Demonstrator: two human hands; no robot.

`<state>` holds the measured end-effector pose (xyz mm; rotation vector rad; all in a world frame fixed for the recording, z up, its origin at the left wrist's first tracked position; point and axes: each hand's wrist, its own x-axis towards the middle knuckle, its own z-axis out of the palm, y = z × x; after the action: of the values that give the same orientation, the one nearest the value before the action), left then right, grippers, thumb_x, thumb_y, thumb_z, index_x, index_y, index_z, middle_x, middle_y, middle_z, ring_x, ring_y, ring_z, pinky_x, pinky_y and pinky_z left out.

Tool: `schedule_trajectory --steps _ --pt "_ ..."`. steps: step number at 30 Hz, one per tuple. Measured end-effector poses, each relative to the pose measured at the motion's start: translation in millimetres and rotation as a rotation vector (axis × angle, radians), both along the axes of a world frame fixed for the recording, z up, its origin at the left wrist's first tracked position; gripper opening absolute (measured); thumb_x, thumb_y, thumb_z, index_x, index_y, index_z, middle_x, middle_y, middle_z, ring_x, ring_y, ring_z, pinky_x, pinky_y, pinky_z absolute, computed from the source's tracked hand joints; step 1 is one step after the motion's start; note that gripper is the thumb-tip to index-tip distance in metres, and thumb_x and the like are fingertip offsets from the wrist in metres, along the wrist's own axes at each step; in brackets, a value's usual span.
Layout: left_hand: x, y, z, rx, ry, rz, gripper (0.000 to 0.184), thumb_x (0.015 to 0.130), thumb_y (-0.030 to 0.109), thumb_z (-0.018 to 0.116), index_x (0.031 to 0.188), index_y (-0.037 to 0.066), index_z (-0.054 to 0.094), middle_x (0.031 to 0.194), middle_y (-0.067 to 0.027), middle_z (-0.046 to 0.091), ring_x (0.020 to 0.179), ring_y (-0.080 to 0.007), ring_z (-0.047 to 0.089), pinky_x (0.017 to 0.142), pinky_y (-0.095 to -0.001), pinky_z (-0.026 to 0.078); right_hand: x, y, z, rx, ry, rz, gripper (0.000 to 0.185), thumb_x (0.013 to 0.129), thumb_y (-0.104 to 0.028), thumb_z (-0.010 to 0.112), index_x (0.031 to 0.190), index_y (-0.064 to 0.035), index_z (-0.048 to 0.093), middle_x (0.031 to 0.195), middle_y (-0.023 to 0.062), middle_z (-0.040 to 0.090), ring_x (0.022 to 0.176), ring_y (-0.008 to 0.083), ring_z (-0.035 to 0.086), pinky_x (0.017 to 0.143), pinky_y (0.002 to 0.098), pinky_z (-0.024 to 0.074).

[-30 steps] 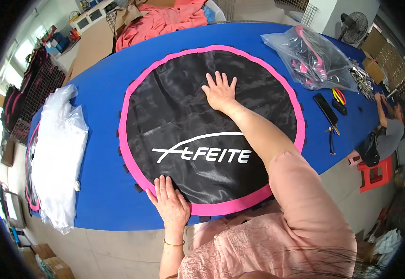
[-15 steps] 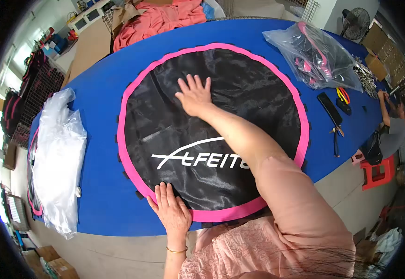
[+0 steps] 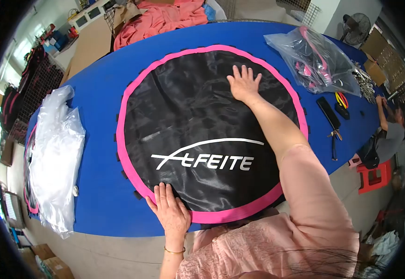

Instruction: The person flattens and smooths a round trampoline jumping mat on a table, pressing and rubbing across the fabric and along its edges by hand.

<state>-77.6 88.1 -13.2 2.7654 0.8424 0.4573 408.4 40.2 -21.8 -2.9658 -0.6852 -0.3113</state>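
Note:
A round black trampoline mat with a pink border and white "FEITE" lettering lies flat on the blue table. Small dark tabs stick out around its rim. My left hand rests flat across the pink border at the near left, fingers reaching onto the black fabric. Over at the upper right of the mat, my right hand presses on the black fabric with its fingers spread. Neither hand grasps anything. My right arm covers part of the mat's right side.
White plastic bags lie at the table's left end. A clear bag with pink and black pieces sits at the far right, near a black phone-like object and metal parts. Another person is beside a red stool.
My right hand has slid to the right across the mat, uncovering the end of the lettering. My left hand stays on the near left border.

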Motion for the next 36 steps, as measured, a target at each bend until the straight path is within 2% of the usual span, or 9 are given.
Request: schedule_trajectory --steps 3,8,12,18,23,26,30,32,36 --pt "-0.5 0.4 -1.4 0.014 -0.002 -0.012 0.053 0.097 0.013 0.053 0.147 -0.006 0.051 0.153 -0.0233 0.053 0.151 -0.0407 0.04 0.127 -0.0646 0.013 -16.7 27.8 -10.1 0.047 -0.044 0.086 0.065 0.109 -0.051 0.041 0.165 -0.0188 0.034 0.172 0.0163 0.028 0.157 0.0395 0.027 0.121 0.0743 0.0159" --pt "-1.9 0.6 -4.3 0.038 -0.014 -0.005 0.052 0.098 0.012 0.053 0.148 -0.004 0.052 0.152 -0.0225 0.054 0.151 -0.0405 0.04 0.127 -0.0645 0.013 -62.0 65.4 0.4 0.082 0.09 0.231 0.065 0.111 -0.05 0.038 0.167 -0.0191 0.03 0.174 0.0148 0.024 0.161 0.0379 0.02 0.125 0.0707 0.0079" --pt "-1.4 -0.1 -4.2 0.028 -0.02 0.009 0.052 0.098 0.012 0.053 0.148 -0.004 0.052 0.152 -0.022 0.054 0.151 -0.0404 0.04 0.127 -0.0644 0.014 -46.2 56.0 -0.4 0.093 0.099 0.158 0.065 0.111 -0.051 0.038 0.167 -0.021 0.03 0.174 0.0145 0.024 0.161 0.0374 0.019 0.125 0.0699 0.0074" --pt "-1.4 1.2 -4.8 0.02 -0.011 0.006 0.052 0.098 0.012 0.053 0.147 -0.004 0.052 0.152 -0.022 0.054 0.15 -0.0404 0.041 0.127 -0.0642 0.014 -4.4 10.2 0.4 0.068 0.029 -0.006 0.067 0.11 -0.051 0.039 0.167 -0.0187 0.03 0.173 0.0174 0.026 0.16 0.0393 0.021 0.124 0.072 0.0113" --pt "-0.7 1.2 -3.9 0.031 -0.002 -0.001 0.053 0.097 0.013 0.053 0.147 -0.004 0.051 0.152 -0.0233 0.054 0.151 -0.0404 0.04 0.127 -0.0641 0.013 -20.7 32.2 -16.2 0.123 -0.082 0.077 0.064 0.107 -0.05 0.047 0.16 -0.0156 0.039 0.166 0.0187 0.035 0.154 0.0401 0.03 0.119 0.0759 0.0175" --pt "-0.4 0.8 -4.0 0.038 0.002 0.003 0.053 0.097 0.012 0.052 0.147 -0.005 0.052 0.152 -0.024 0.054 0.151 -0.0404 0.04 0.127 -0.0636 0.014 -57.6 59.0 -11.3 0.119 0.031 0.158 0.065 0.109 -0.051 0.043 0.164 -0.0177 0.034 0.172 0.0146 0.028 0.158 0.037 0.024 0.123 0.0723 0.0126" --pt "-0.8 -0.5 -3.5 0.043 -0.01 0.011 0.052 0.098 0.012 0.052 0.147 -0.004 0.052 0.152 -0.0233 0.054 0.15 -0.0403 0.041 0.127 -0.0633 0.014 -71.0 58.1 -5.6 0.115 0.095 0.224 0.065 0.11 -0.051 0.04 0.167 -0.0202 0.03 0.174 0.0139 0.024 0.161 0.0365 0.019 0.126 0.0685 0.0085" --pt "-1.3 -0.9 -4.2 0.029 -0.013 0.014 0.054 0.098 0.014 0.051 0.149 -0.001 0.05 0.154 -0.0222 0.052 0.151 -0.04 0.04 0.127 -0.0602 0.013 -65.2 46.8 -3.9 0.111 0.09 0.171 0.065 0.11 -0.051 0.04 0.166 -0.0201 0.031 0.174 0.014 0.025 0.161 0.0367 0.02 0.126 0.0691 0.0089" --pt "-0.9 1.0 -5.7 0.036 -0.028 0.003 0.052 0.098 0.013 0.053 0.148 -0.004 0.051 0.153 -0.0219 0.053 0.15 -0.0404 0.042 0.127 -0.0635 0.015 -39.9 9.1 0.8 0.062 0.09 0.078 0.066 0.11 -0.051 0.038 0.168 -0.0202 0.029 0.174 0.015 0.024 0.161 0.0369 0.019 0.126 0.0696 0.0087"
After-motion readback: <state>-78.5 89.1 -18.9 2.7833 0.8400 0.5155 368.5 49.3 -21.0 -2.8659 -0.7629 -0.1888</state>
